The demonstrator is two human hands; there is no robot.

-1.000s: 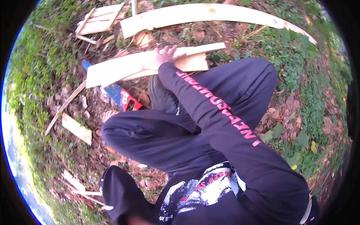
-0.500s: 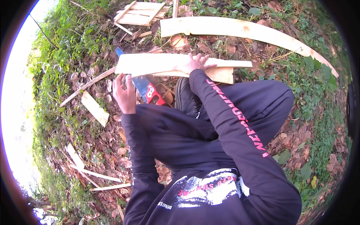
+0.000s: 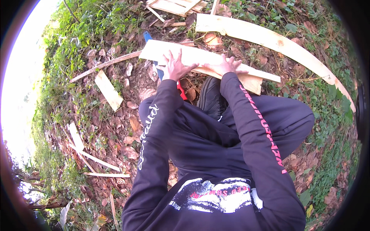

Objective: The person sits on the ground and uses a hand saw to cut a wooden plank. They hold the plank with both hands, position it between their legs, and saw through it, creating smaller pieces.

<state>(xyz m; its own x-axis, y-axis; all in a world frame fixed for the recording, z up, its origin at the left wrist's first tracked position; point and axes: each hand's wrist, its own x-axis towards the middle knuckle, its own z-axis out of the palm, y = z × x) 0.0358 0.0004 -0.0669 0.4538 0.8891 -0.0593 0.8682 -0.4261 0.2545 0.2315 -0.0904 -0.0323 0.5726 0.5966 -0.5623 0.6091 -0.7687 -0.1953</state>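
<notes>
A pale wooden board (image 3: pixel 156 50) lies crosswise in front of my crossed legs. My left hand (image 3: pixel 176 68) rests on its left half, fingers spread and open. Further right, my right hand (image 3: pixel 224 66) lies on the same board, also open with fingers apart. A second piece of wood (image 3: pixel 251 82) sticks out beneath it on the right, near my dark shoe (image 3: pixel 211 98). Under the board's left part is a handsaw; its blue blade (image 3: pixel 147 36) shows beyond the far edge and its red handle (image 3: pixel 181 91) near my left forearm, which partly hides it.
Beyond the board lies a long pale plank (image 3: pixel 266 36), bowed by the lens. A stack of slats (image 3: pixel 175 5) sits at the top. To the left are a long thin stick (image 3: pixel 104 66), a short wood piece (image 3: pixel 108 91) and narrow offcuts (image 3: pixel 96 161) among leaves and weeds.
My left hand has gone from beside the board's left end onto its face, fingers now spread. The right hand stays on the board. The whole view has shifted, placing things further right.
</notes>
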